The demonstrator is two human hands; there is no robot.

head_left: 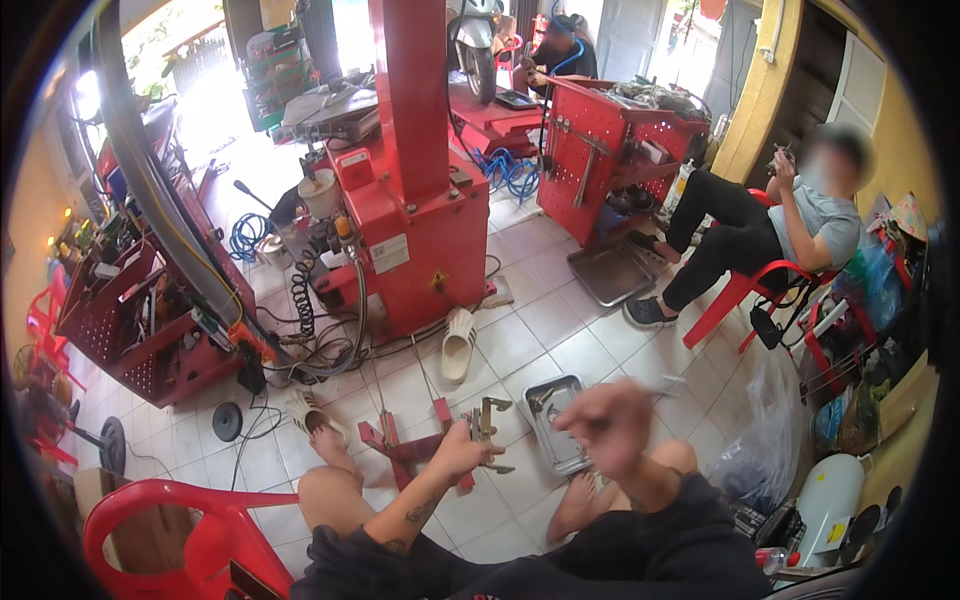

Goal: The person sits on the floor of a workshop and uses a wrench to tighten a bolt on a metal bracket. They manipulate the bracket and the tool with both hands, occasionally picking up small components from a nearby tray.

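My left hand (pixel 462 452) is closed around a metal bracket (pixel 488 418) with short projecting arms, held above the floor between my knees. Just beneath and to the left of it stands a low red metal frame (pixel 405 450). My right hand (pixel 612 425) is raised near the camera, blurred, its fingers curled inward. Something small and dark may be between those fingers, but I cannot make it out. Below and left of that hand, a shallow metal tray (pixel 540 395) lies on the tiles, partly covered from view; its contents are too small to name.
A red machine with a tall column (pixel 410 250) stands ahead, with hoses and cables around its base. A red tool cart (pixel 590 150) and larger metal tray (pixel 610 275) are beyond. At right, a seated person (pixel 800 220) handles a small part. A clog (pixel 458 345) lies ahead.
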